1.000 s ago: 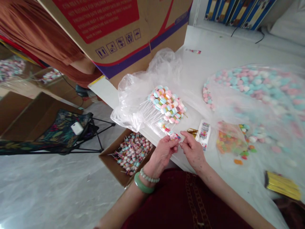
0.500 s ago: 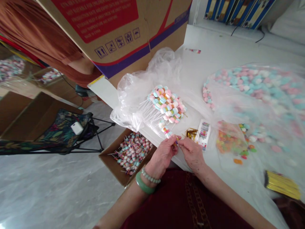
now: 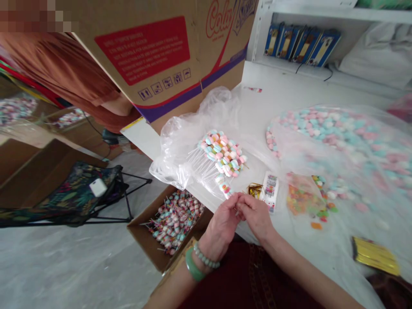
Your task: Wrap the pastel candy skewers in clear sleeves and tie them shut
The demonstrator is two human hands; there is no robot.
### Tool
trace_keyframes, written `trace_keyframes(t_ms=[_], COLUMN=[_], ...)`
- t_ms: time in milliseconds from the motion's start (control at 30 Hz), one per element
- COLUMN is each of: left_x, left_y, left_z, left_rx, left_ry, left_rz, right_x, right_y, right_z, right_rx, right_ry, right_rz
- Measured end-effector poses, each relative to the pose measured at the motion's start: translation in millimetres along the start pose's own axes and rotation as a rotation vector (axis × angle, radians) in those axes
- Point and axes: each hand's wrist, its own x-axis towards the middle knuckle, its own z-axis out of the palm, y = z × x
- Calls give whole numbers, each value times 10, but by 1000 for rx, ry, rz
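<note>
A marshmallow skewer [image 3: 223,184] in a clear printed wrapper points away from me at the table's front edge. My left hand [image 3: 225,221] is closed round its near end. Right against those fingertips, my right hand [image 3: 256,216] is pinched shut; what it grips is hidden between the fingers. Just beyond my right hand lie gold twist ties [image 3: 255,190] and a stack of printed wrappers [image 3: 271,189]. A pile of marshmallow skewers [image 3: 223,152] with white sticks rests on clear plastic behind the wrapped one.
Loose marshmallows [image 3: 341,124] lie under plastic film at right, near a bag of gummy candies [image 3: 302,195] and a gold twist-tie pack [image 3: 375,255]. A big carton [image 3: 167,56] stands behind. Below left are a box of wrapped skewers [image 3: 177,221] and a folding chair [image 3: 86,184]. Another person's sleeve [image 3: 74,64] shows.
My view has tilted up, so the scene sits lower. My hands have drawn closer together, with the right fingers now over the left fingertips at the skewer's near end.
</note>
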Motion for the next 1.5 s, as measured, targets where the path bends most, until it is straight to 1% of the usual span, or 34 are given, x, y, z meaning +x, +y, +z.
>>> trace_keyframes(t_ms=[67, 100, 133, 167, 200, 233, 267, 333, 400, 433, 467, 533, 567, 600, 633, 667, 700, 733, 767, 800, 833, 867, 900, 933, 1000, 1067, 1167, 1233, 1367, 1500], left_x=[-68, -102, -131, -152, -164, -166, -161, -134, -109, -101, -97, -97, -97, -94, -89, -80, -70, -58, -45, -31, -16, 0, 18, 35, 63, 80, 84, 83, 81, 51], left_y=[55, 77, 94, 107, 118, 128, 139, 171, 213, 232, 244, 243, 228, 209, 189, 172, 164, 166, 179, 202, 232, 263, 293, 318, 348, 353, 345, 343, 362, 395], left_z=[27, 33, 33, 28, 17, 3, -15, -54, -91, -106, -119, -136, -144, -153, -163, -177, -194, -213, -232, -252, -270, -285, -296, -303, -306, -302, -305, -316, -327, -282], left_rx=[-17, -11, 9, 34, 66, 107, 156, 254, 318, 333, 344, 364, 378, 413, 474, 557, 653, 749, 823, 858, 850, 810, 749, 677, 544, 468, 427, 404, 356, 334], left_ry=[-26, -41, -63, -89, -110, -118, -109, -46, -13, -40, -95, -206, -218, -184, -102, 12, 133, 236, 316, 370, 399, 409, 411, 402, 370, 356, 371, 380, 384, 373], left_rz=[6, 17, 28, 32, 31, 36, 53, 133, 189, 166, 96, -103, -174, -193, -146, -38, 108, 257, 386, 476, 520, 520, 491, 446, 357, 298, 256, 231, 185, 178], right_x=[10, 9, 4, -3, -11, -19, -24, -18, 14, 39, 68, 127, 155, 180, 206, 237, 276, 328, 397, 485, 591, 710, 836, 961, 1172, 1299, 1332, 1288, 1164, 1027], right_y=[5, 7, 8, 10, 11, 11, 10, -4, -37, -59, -81, -115, -120, -115, -101, -79, -52, -24, 2, 25, 45, 63, 78, 94, 128, 163, 204, 219, 223, 140], right_z=[-38, -52, -64, -73, -80, -86, -92, -103, -107, -102, -91, -47, -19, 9, 30, 40, 34, 9, -34, -91, -157, -223, -283, -329, -375, -373, -371, -413, -570, -679], right_rx=[511, 712, 857, 945, 978, 957, 879, 604, 340, 275, 265, 358, 414, 454, 474, 473, 451, 406, 329, 208, 47, -178, -455, -708, -833, -873, -924, -939, -919, -872], right_ry=[-181, -259, -314, -336, -326, -302, -275, -176, -23, 34, 61, 44, 49, 88, 151, 201, 216, 195, 168, 152, 159, 234, 269, 240, 215, 194, 170, 157, 146, 141], right_rz=[297, 419, 510, 568, 590, 573, 524, 356, 181, 126, 101, 122, 152, 181, 200, 213, 219, 213, 192, 156, 104, 41, -8, -14, 4, 32, 58, 64, 56, 66])
